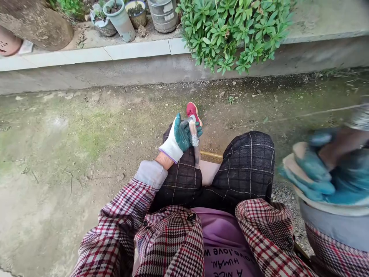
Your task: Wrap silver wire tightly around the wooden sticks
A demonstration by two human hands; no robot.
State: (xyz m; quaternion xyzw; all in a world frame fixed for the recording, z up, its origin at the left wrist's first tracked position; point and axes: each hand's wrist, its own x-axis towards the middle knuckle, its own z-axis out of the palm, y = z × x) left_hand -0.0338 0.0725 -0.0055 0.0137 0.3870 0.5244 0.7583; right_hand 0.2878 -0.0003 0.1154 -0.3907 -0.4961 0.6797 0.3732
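Observation:
My left hand (182, 135), in a white glove with a teal coated palm, is over my left thigh. Its fingers curl around a short, pale brown stick (196, 152) with silvery wire wound about its middle; the stick's lower end hangs over my thigh. At the far right, close to the camera, my right hand (319, 175) wears a matching teal glove and is smeared by motion. Its fingers wrap around a brown handle (336, 148). Silvery wire coils (360, 117) circle the upper part of that handle, and the rest of it lies out of frame.
I sit with knees apart on the concrete ground (95, 154). A red shoe (192, 110) shows beyond my left hand. Ahead runs a low ledge with a white tiled edge (138, 50), bearing several plant pots (119, 19), a metal bucket (163, 15) and a leafy bush (236, 30).

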